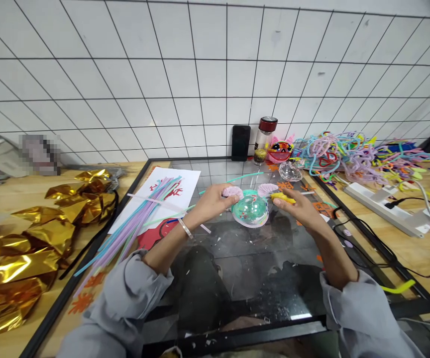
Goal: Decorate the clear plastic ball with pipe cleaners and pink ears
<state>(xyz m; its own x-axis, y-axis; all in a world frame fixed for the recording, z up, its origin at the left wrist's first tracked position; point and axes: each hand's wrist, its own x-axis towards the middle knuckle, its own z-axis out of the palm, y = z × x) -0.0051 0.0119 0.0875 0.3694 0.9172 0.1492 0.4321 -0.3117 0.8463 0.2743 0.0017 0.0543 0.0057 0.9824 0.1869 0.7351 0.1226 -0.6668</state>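
A clear, round plastic dome (251, 209), green inside with a pale lower rim, sits on the dark glass tabletop between my hands. My left hand (217, 201) is closed on a pale pink fuzzy disc (233, 192) at the dome's upper left. Another pink disc (267, 189) shows at the dome's upper right. A yellow object (282, 198) lies between the thumb and fingers of my right hand (299, 206), just right of the dome; its kind is unclear. Behind stands a second clear plastic dome (290, 171).
Pipe cleaners (136, 214) lie across white paper (185, 181) at left, beside gold foil (47, 233). Near the wall are a phone (241, 142), bottle (265, 139), pink pig-like craft (280, 150) and tangled pipe cleaners (345, 154). A power strip (386, 209) and black cables (372, 243) occupy the right.
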